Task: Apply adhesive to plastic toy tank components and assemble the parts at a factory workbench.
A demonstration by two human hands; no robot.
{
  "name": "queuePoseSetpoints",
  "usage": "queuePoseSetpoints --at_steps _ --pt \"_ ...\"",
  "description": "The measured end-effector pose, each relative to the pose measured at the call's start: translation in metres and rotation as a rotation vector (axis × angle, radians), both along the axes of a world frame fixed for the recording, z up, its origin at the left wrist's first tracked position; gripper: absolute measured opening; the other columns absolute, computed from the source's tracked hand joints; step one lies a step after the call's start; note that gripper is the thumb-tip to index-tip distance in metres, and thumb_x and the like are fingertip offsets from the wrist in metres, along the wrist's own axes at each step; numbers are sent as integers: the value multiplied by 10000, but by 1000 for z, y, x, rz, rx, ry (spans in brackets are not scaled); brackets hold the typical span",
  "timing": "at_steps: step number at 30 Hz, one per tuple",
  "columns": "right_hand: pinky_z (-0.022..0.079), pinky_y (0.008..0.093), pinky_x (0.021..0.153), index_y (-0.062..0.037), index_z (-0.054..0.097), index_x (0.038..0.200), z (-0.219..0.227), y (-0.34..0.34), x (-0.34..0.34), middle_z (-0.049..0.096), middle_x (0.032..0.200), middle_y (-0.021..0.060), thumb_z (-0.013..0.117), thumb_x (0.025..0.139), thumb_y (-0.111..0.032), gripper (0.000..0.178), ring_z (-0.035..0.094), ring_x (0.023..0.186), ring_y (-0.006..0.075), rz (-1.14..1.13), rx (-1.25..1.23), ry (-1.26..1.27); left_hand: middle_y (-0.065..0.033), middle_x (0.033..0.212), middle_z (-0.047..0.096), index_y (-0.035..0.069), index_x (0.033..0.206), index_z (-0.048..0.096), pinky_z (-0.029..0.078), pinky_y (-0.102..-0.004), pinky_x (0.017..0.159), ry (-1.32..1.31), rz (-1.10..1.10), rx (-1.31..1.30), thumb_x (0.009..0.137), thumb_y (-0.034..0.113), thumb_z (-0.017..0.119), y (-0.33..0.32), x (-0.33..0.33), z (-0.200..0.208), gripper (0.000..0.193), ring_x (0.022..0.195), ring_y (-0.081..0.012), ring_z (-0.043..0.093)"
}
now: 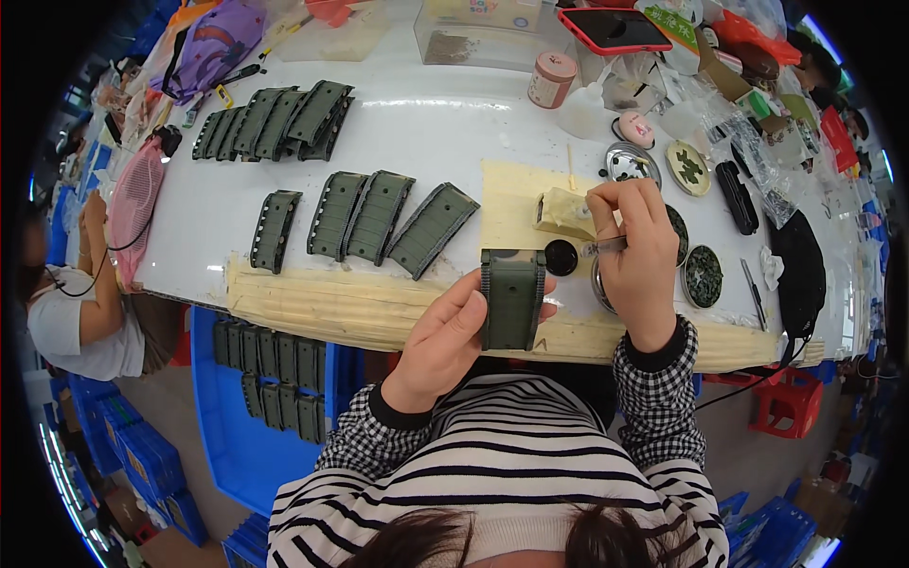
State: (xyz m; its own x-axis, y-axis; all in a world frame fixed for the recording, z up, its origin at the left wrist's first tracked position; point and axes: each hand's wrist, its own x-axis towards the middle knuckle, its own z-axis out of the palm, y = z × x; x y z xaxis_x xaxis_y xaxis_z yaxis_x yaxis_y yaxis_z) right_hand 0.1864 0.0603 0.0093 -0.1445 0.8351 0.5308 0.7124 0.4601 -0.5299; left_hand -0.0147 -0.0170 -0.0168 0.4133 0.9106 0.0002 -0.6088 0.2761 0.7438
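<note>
My left hand [440, 336] grips a dark green, ribbed, curved plastic piece [511, 301] upright at the table's front edge, thumb on its near side. My right hand [636, 256] is closed in a pinch on a thin, flat metal tool [603, 247], whose tip points left. Just by that tip is a small round black pot [561, 257]. Behind it, a block wrapped in yellowish tape [565, 210] sits on a pale yellow sheet [507, 194]. Round dishes of small dark green bits, one of them a dish [703, 276], stand right of my right hand, which partly hides others.
More green pieces lie on the table at left, some in a row [374, 220], others stacked [284, 118]. A blue bin [213, 417] below holds several more. A phone [615, 30], a pink tin [552, 79] and a black cloth [797, 275] lie around. Another person [90, 303] sits at left.
</note>
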Motion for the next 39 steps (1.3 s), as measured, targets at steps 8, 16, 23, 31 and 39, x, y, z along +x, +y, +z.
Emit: queuePoseSetpoints --at_steps 8,16,23,31,39 --pt "436 286 533 -55 678 1020 24 -33 -1 573 827 71 778 696 -1 344 572 665 176 219 -17 64 -276 1332 471 -34 1411 308 434 -455 1006 -31 11 -16 1025 356 357 -3 -3 -1 552 1166 -356 557" --pt "446 285 503 -31 690 938 24 -40 -14 581 774 72 760 701 14 251 580 603 182 332 57 116 -175 1319 522 -56 1405 337 393 -342 1037 55 15 154 1042 258 352 -4 -2 -8 480 1217 -236 530" --pt "442 285 492 -6 682 929 18 -39 -15 575 763 79 745 695 18 244 576 582 195 338 122 55 -165 1283 548 -58 1400 346 402 -330 1025 108 23 172 1042 257 355 -5 -3 -10 476 1197 -210 541" --pt "387 242 475 -20 669 1016 24 -46 -11 586 778 73 761 721 -5 309 507 569 136 226 87 170 -208 1321 497 -19 1422 298 447 -391 996 -237 -9 -44 1042 252 336 -6 -8 -6 468 1135 -270 576" --pt "300 191 504 -4 642 982 4 -49 17 538 788 34 665 826 18 159 394 544 58 94 -10 299 -135 1009 581 -3 1333 379 525 -282 629 494 760 58 788 18 715 -8 -86 31 641 747 -159 623"
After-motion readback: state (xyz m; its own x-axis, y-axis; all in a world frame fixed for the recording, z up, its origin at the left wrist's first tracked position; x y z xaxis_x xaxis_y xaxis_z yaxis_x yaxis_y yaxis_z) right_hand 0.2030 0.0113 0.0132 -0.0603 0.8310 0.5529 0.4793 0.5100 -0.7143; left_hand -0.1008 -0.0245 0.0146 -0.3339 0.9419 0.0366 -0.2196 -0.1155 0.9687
